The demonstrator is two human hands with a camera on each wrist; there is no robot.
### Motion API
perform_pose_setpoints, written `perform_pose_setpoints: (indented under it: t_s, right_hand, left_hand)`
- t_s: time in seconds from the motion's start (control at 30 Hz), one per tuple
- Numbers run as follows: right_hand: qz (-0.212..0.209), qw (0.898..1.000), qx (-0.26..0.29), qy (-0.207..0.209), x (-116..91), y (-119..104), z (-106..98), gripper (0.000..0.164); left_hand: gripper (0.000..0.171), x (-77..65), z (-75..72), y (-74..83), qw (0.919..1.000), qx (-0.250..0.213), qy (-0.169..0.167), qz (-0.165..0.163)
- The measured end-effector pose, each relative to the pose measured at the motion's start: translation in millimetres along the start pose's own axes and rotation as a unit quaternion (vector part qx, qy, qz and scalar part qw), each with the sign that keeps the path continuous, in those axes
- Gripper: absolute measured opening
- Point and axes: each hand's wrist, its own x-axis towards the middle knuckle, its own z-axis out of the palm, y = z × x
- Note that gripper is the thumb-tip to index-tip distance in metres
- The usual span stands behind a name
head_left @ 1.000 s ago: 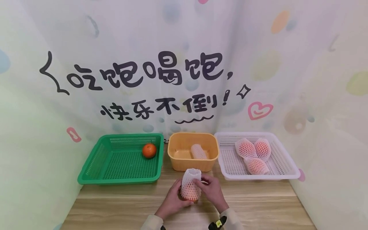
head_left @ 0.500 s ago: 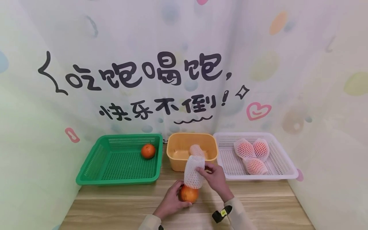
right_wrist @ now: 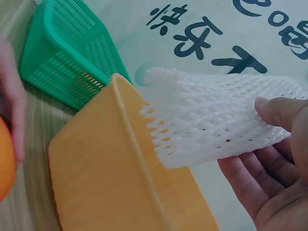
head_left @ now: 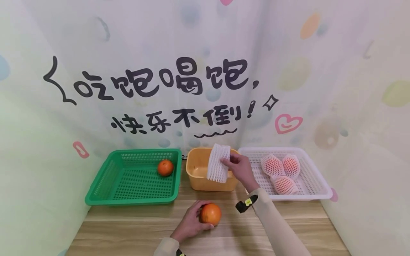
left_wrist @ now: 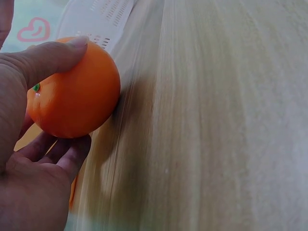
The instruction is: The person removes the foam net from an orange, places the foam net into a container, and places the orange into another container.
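Observation:
My left hand (head_left: 192,222) holds a bare orange (head_left: 211,214) at the front middle of the table, thumb and fingers curled round its side. In the left wrist view the orange (left_wrist: 79,91) shows its green stem end toward the palm. My right hand (head_left: 242,170) pinches a white foam net sleeve (head_left: 219,163) between thumb and fingers. The sleeve hangs flattened over the front rim of the yellow bin (head_left: 195,183). In the right wrist view nothing is seen inside the sleeve (right_wrist: 207,115); the bin's inside is mostly hidden.
To the left stands a green basket (head_left: 134,203) with one orange fruit (head_left: 165,168) inside. A white basket (head_left: 288,197) on the right holds three net-wrapped fruits (head_left: 285,185). Behind them hangs a printed curtain (head_left: 205,42). Wood-grain table (head_left: 128,227) lies in front.
The sleeve has come up off the orange in my right hand and moved away to the yellow bin. My left hand has kept hold of the orange in place.

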Motion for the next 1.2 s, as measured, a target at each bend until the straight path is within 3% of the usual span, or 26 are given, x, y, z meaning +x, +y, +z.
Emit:
perform_pose_setpoints:
  t_s: [0.4, 0.73, 0.9, 1.2]
  right_hand:
    - [0.077, 0.996, -0.029, -0.045, 53.6, 3.0, 16.0, 0.036]
    - [0.146, 0.981, -0.097, -0.084, 64.9, 18.2, 28.8, 0.034]
    - [0.122, 0.984, -0.101, -0.086, 59.2, 22.1, 24.7, 0.041]
    - [0.021, 0.983, -0.16, -0.086, 47.8, 21.9, 17.3, 0.054]
  left_hand:
    - [0.081, 1.4, -2.5, -2.0, 0.9999, -0.009, -0.008, 0.003]
    - [0.081, -0.8, -0.2, 0.6, 0.9999, -0.013, -0.007, -0.002]
    - [0.08, -0.3, 1.2, 0.6, 0.9999, -0.012, -0.004, 0.003]
    - [0.079, -0.5, -1.2, 1.7, 0.9999, 0.002, 0.012, -0.008]
